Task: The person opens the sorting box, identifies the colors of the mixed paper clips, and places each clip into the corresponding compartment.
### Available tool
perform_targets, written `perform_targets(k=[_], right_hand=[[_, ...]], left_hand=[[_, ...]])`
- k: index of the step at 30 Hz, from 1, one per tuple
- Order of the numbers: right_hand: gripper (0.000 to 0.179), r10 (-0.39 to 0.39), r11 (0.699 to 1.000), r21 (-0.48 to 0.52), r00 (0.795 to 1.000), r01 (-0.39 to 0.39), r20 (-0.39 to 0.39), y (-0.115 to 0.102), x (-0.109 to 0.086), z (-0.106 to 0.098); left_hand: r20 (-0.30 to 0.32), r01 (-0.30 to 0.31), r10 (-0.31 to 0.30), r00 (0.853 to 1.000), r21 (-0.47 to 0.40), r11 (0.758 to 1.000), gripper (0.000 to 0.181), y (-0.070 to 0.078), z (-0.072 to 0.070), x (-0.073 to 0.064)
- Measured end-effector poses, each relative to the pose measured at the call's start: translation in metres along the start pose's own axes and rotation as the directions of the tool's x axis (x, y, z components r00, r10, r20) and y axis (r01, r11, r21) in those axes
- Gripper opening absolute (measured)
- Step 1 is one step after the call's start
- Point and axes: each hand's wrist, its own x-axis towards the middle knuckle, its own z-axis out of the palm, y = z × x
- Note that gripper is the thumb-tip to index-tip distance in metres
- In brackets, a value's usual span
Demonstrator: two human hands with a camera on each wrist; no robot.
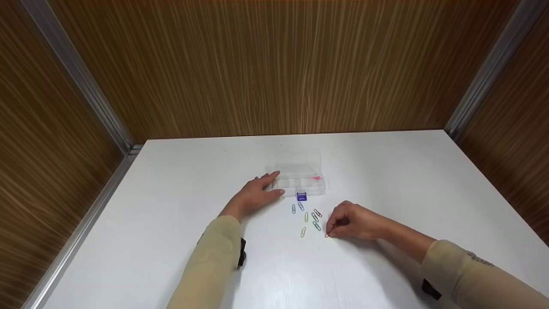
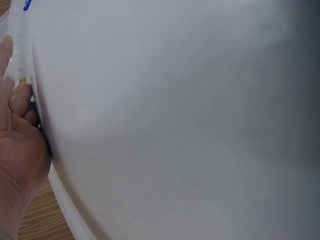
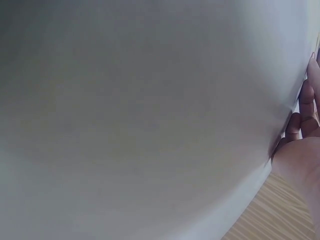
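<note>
Nearest the person, the right hand (image 1: pixel 356 221) pinches a small reddish paperclip (image 1: pixel 327 235) between thumb and fingertip at the tabletop, its long axis mostly hidden, with 7 loose paperclips (image 1: pixel 316 225) to its left and ahead. From that pinch the clear box (image 1: pixel 317 189) lies ahead and leftward, beyond those clips, its long side running left to right and a blue latch (image 1: pixel 302 196) on the near edge; the left hand (image 1: pixel 256 194), nearer to it, rests thumb and fingers spread at its left end. Farther off lies the opened lid (image 1: pixel 298 158), while the white table (image 1: pixel 386 171) gives room rightward.
</note>
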Motion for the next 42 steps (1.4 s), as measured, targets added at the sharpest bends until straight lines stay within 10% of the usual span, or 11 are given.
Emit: perform_targets(k=[18, 42], right_hand=[[0.003, 0.058, 0.978, 0.197, 0.996, -0.071, 0.074, -0.002, 0.001, -0.006], [0.009, 0.169, 0.979, 0.145, 0.966, -0.142, -0.197, -0.004, 0.034, -0.036]], left_hand=[[0.004, -0.009, 0.009, 1.0, 0.01, 1.0, 0.071, 0.001, 0.0, -0.002], [-0.001, -0.024, 0.024, 1.0, 0.0, 1.0, 0.071, -0.004, 0.002, -0.001]])
